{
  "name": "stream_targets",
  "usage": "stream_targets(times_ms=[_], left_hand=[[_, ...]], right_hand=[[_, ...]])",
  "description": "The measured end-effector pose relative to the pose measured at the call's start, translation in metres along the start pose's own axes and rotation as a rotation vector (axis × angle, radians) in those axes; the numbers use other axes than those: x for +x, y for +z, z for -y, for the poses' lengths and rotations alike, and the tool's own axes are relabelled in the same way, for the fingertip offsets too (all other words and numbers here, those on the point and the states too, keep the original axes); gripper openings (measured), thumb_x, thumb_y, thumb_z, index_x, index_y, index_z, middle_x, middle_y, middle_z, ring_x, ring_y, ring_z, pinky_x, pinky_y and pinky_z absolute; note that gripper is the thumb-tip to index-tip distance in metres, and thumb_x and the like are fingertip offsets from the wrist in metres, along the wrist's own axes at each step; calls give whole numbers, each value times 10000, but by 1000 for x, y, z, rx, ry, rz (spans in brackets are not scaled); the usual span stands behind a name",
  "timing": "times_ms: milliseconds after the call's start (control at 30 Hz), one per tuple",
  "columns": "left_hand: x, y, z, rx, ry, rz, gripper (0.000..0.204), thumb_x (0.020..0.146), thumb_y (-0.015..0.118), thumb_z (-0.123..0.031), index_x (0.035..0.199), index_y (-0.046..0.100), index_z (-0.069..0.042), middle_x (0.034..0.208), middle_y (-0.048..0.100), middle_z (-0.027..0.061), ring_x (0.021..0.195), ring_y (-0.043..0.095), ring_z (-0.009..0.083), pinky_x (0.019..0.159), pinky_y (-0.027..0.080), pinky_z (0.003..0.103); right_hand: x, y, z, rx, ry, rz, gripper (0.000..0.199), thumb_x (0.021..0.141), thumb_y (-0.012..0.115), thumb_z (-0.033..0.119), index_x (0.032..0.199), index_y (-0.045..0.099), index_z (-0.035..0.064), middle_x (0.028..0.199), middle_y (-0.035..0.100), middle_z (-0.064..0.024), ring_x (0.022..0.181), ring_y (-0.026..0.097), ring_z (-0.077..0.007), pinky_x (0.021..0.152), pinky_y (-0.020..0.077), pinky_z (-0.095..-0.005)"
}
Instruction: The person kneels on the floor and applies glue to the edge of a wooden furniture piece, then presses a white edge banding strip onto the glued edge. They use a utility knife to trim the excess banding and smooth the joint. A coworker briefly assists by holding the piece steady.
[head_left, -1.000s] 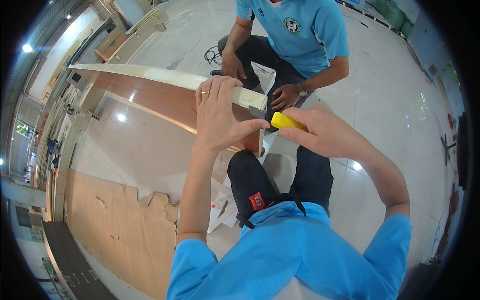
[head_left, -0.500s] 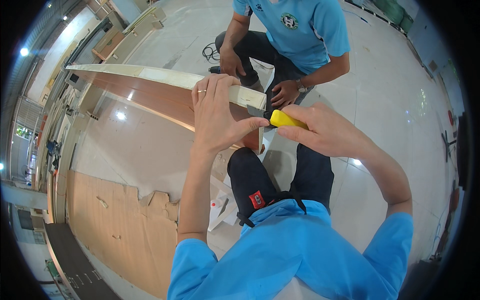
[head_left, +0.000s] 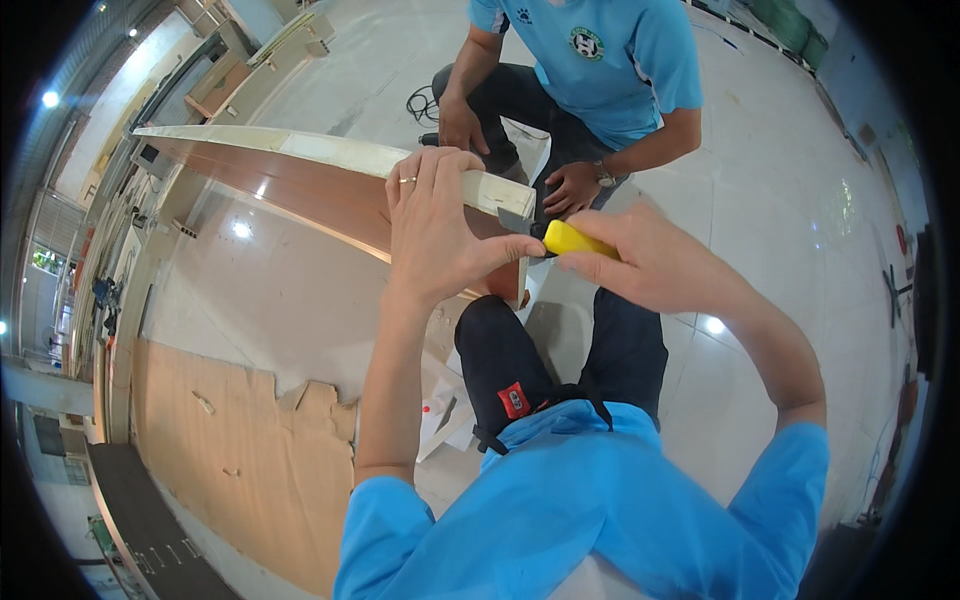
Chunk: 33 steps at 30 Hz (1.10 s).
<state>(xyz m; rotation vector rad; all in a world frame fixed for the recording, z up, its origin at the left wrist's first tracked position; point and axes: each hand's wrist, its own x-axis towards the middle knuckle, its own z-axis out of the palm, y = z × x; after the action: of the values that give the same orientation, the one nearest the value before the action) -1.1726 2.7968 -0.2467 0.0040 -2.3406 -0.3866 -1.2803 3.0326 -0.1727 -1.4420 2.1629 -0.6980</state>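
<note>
A long reddish-brown wooden panel (head_left: pixel 290 190) stands on its edge, its pale rough edge (head_left: pixel 340 150) facing up. My left hand (head_left: pixel 430 220) is closed over that edge near the panel's near end, fingers bent across the top. Its thumb stretches right and meets the black collar of a yellow-handled knife (head_left: pixel 575 238). My right hand (head_left: pixel 660 258) grips the knife's handle. Its flat grey blade lies against the panel's end corner, just below the pale edge. Whether the blade is cutting in I cannot tell.
Facing me, a person in a blue shirt (head_left: pixel 600 60) crouches beyond the panel's end, hands by the knees. Torn brown cardboard (head_left: pixel 240 450) covers the floor at left. White strips (head_left: pixel 445 425) lie beside my knee. A black cable (head_left: pixel 421 102) is coiled behind the panel.
The knife and my right hand have shifted slightly right, and more of the grey blade shows at the panel's corner. My left hand has hardly moved.
</note>
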Motion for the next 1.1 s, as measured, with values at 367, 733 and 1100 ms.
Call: stream_targets(times_ms=[367, 733, 1100], left_hand=[[1, -3, -1, -15, -9, 19, 984, 600, 815, -813, 1170, 590, -43, 1146, 582, 123, 1208, 505, 341, 1102, 288, 479], [1, -1, -4, 9, -33, 13, 924, 643, 831, -772, 1155, 590, -41, 1141, 572, 116, 1200, 497, 338, 1097, 291, 472], [5, 0, -10, 12, -99, 13, 848, 638, 884, -677, 1115, 590, -41, 1138, 569, 133, 1191, 495, 351, 1092, 297, 485]], right_hand=[[0, 3, -4, 48, -12, 10, 356, 1053, 622, 387, 1035, 640, 33, 676, 619, -140, 598, 615, -258, 602, 437, -397], [0, -1, -6, 37, 17, 33, 388, 1047, 618, 420, 1018, 628, 33, 696, 623, -151, 629, 627, -276, 620, 444, -400], [5, -4, -11, 6, -31, -57, 374, 1039, 630, 400, 1029, 643, 26, 691, 630, -139, 613, 622, -263, 607, 440, -385]])
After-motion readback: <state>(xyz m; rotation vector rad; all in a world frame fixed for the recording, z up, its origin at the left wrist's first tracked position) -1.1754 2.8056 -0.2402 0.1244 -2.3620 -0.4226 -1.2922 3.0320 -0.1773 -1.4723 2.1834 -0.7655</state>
